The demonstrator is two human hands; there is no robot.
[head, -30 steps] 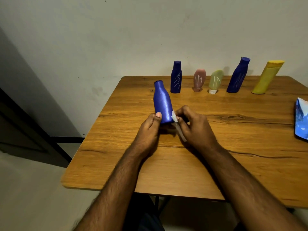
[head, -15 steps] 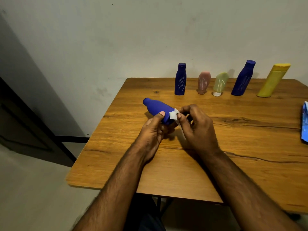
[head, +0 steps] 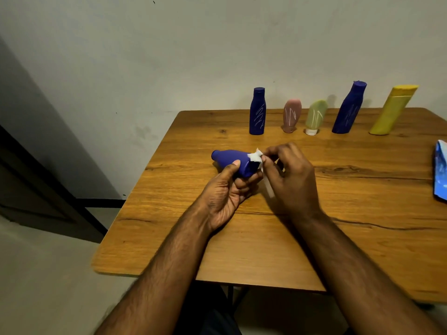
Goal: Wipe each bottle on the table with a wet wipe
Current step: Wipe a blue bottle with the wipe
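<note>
My left hand (head: 226, 189) grips a plain blue bottle (head: 229, 162) lying on its side above the wooden table (head: 242, 238), cap end pointing left. My right hand (head: 290, 180) pinches a white wet wipe (head: 256, 157) against the bottle's base. A strip of the wipe hangs down between my hands. Along the table's far edge stand several more bottles: a dark blue one (head: 257, 111), a pink one (head: 291, 116), a pale green one (head: 315, 117), a second dark blue one (head: 348, 108) and a yellow one (head: 393, 110). Several of them show white scribble marks.
A blue and white wipe packet (head: 440, 174) lies at the table's right edge. A grey wall rises behind the table. Left of the table the floor drops away, with a dark door frame (head: 36, 180) beyond.
The held bottle has tipped from upright to lying sideways, cap to the left. The wipe has moved onto the bottle's base end. Both hands have stayed near the table's middle.
</note>
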